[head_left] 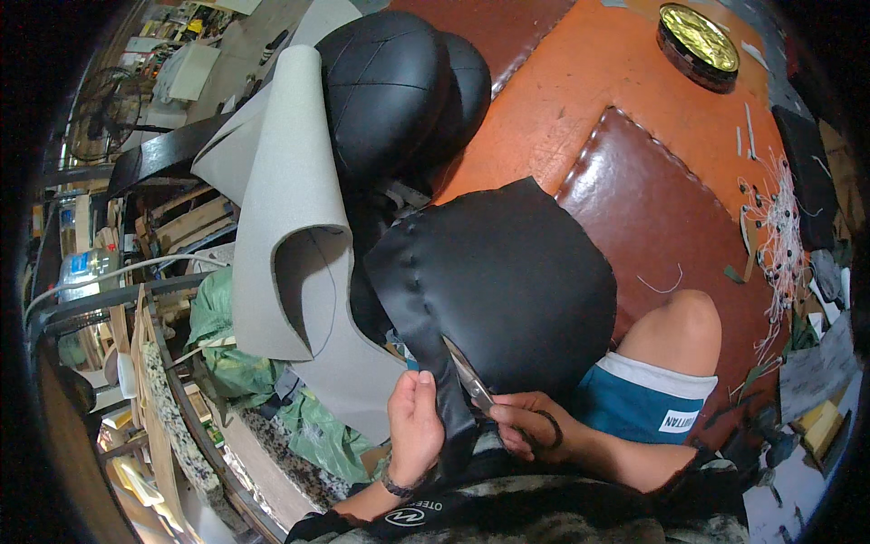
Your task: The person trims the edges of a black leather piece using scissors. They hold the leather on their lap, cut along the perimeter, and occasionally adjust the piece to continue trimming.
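A sheet of black leather-like material (530, 281) lies across my lap, with a row of small puckers near its left edge. My left hand (415, 426) pinches the left strip of this sheet near its lower end. Scissors (471, 379) are gripped in my right hand (535, 424), just right of the left one. Their blades point up and left into the sheet, with a slit edge beside the strip. One dark handle loop shows around my right fingers. How far the blades are apart is hard to make out.
A rolled pale grey foam-backed sheet (290, 172) stands left of my lap, beside black padded cushions (385, 95). Brown panels (666, 208) cover part of the orange surface. At the far right are a round tin (698, 45) and tangled white strings with black beads (781, 240).
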A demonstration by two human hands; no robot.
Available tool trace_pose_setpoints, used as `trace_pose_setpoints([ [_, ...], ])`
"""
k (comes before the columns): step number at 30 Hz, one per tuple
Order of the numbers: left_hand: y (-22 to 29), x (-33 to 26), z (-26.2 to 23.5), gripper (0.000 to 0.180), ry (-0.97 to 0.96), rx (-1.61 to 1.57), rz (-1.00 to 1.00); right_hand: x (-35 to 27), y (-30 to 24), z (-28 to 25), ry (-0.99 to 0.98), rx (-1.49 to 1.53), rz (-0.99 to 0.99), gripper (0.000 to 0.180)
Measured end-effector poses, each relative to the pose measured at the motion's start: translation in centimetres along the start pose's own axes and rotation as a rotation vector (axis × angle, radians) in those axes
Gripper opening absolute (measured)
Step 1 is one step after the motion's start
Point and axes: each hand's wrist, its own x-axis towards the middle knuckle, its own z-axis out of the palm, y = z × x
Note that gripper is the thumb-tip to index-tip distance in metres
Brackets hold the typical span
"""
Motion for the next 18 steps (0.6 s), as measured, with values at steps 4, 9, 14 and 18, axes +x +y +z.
trace_pose_setpoints([
  [4,0.1,0.1,-0.2,0.029,-0.006,0.003,0.001,0.0,-0.4,0.3,0.021,-0.001,0.011,0.033],
  [9,0.5,0.1,-0.1,0.029,-0.003,0.032,-0.002,0.2,-0.3,0.1,0.008,0.005,-0.025,0.033],
  [14,0.1,0.1,-0.6,0.029,0.001,-0.008,0.032,0.5,-0.5,0.0,-0.011,-0.115,-0.064,0.033],
  [18,-0.7,1.2,-2.4,0.028,-0.007,0.147,0.051,0.8,-1.0,0.5,-0.021,-0.144,-0.115,0.041],
])
